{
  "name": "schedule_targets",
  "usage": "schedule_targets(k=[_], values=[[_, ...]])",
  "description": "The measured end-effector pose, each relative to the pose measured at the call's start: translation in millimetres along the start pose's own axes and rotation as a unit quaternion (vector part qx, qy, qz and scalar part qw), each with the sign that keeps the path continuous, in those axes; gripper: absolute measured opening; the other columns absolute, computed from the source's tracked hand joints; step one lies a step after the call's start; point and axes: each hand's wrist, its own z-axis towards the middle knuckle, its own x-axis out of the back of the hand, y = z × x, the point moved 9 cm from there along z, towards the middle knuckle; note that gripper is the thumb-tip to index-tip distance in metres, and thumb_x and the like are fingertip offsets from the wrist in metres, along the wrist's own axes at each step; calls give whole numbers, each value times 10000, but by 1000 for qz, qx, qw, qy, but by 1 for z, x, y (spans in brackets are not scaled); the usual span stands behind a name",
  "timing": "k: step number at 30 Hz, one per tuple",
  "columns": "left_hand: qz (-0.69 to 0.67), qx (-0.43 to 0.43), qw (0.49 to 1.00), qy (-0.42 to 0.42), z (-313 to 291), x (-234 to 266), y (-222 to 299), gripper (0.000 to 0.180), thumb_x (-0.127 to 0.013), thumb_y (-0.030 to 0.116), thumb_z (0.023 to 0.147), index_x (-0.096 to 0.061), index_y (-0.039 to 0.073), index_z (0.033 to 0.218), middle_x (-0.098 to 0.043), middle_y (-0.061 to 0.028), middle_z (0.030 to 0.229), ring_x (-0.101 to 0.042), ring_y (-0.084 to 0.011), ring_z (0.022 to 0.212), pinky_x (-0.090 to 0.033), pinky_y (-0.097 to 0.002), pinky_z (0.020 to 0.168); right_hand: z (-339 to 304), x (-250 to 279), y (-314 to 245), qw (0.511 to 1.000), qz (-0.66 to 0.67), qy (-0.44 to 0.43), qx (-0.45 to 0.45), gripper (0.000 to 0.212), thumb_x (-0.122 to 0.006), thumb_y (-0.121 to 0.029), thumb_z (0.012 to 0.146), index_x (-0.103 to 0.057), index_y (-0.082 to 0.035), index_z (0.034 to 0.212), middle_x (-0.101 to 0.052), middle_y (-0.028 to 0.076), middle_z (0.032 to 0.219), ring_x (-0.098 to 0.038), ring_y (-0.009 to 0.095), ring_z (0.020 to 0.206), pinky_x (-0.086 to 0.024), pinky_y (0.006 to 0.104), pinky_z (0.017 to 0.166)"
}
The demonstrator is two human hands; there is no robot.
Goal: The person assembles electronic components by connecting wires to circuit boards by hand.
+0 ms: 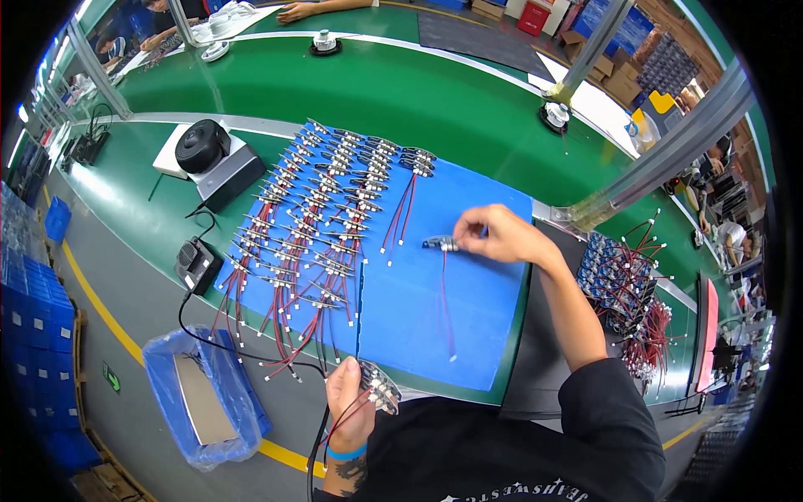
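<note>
In my left hand (347, 406), closed near my body at the mat's front edge, is a small circuit board (382, 390) with white connectors and red and black wires. My right hand (500, 235) is over the right half of the blue mat (435, 318). Its thumb and fingers pinch the end of another small wired circuit board (438, 243), whose wires trail toward me across the mat. Rows of similar wired boards (322, 201) cover the mat's left half. A short stack of boards (417, 161) stands at its far edge.
A black round device on a box (203, 146) and a black adapter (197, 264) stand left; a cable passes my left wrist. Piled wired boards (619, 280) lie right. A metal post (661, 125) rises at far right. A blue lined bin (205, 393) is on the floor.
</note>
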Motion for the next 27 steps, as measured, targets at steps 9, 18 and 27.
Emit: schedule_targets(k=[9, 18, 27], values=[[4, -7, 1000, 14, -5, 3, 3, 395, -356, 302, 1057, -484, 26, 806, -492, -104, 557, -517, -225, 397, -413, -311, 359, 62, 41, 4, 965, 12, 261, 28, 183, -696, -159, 831, -701, -12, 940, -696, 109, 833, -629, 196, 728, -504, 356, 681], [-7, 1, 1000, 31, -4, 8, 2, 392, -362, 295, 1056, -493, 18, 812, -511, -110, 567, -536, -229, 405, -419, -311, 359, 71, 26, 12, 931, -124, 343, 23, 151, -673, -122, 839, -695, -16, 944, -687, 120, 880, -650, 262, 759, -509, 384, 688], [-7, 10, 1000, 24, -3, 6, -1, 360, -381, 271, 1052, -507, 14, 834, -547, -108, 599, -561, -218, 449, -454, -317, 398, 69, 24, 8, 931, -130, 341, 17, 143, -647, -136, 834, -685, -35, 927, -678, 142, 929, -659, 338, 851, -517, 447, 742]])
